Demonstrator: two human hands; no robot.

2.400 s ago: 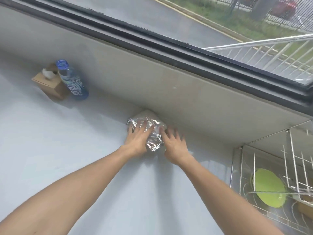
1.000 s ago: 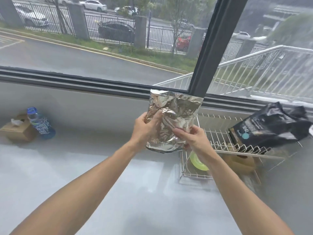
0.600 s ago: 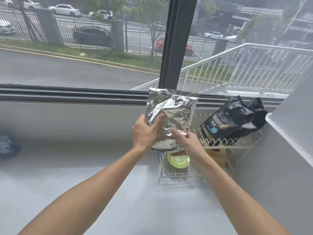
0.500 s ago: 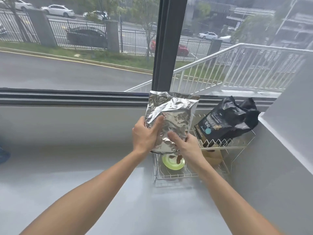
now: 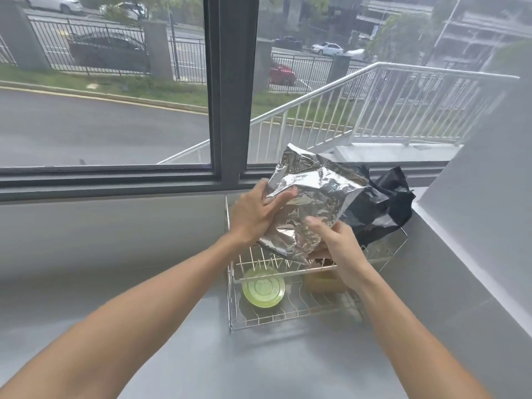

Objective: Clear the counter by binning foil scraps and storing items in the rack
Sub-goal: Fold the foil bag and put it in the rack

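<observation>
A crinkled silver foil bag [image 5: 313, 197] is held in the air, tilted to the right, just above the upper tier of a two-tier wire rack [image 5: 234, 306]. My left hand [image 5: 253, 214] grips its left edge. My right hand [image 5: 336, 249] holds its lower right corner from below. A black bag [image 5: 383, 208] lies on the rack's upper tier, partly hidden behind the foil bag. On the lower tier sit a green round dish [image 5: 263, 287] and a brown box [image 5: 322, 282].
The grey counter [image 5: 201, 341] runs along a low wall under a wide window. A white wall [image 5: 489, 197] closes the right side, next to the rack. Outside are a road, a railing and parked cars.
The foil bag has been lifted off the counter and carried right to the rack. It has tipped from upright to leaning right over the upper tier. The bottle and tissue box have left view.
</observation>
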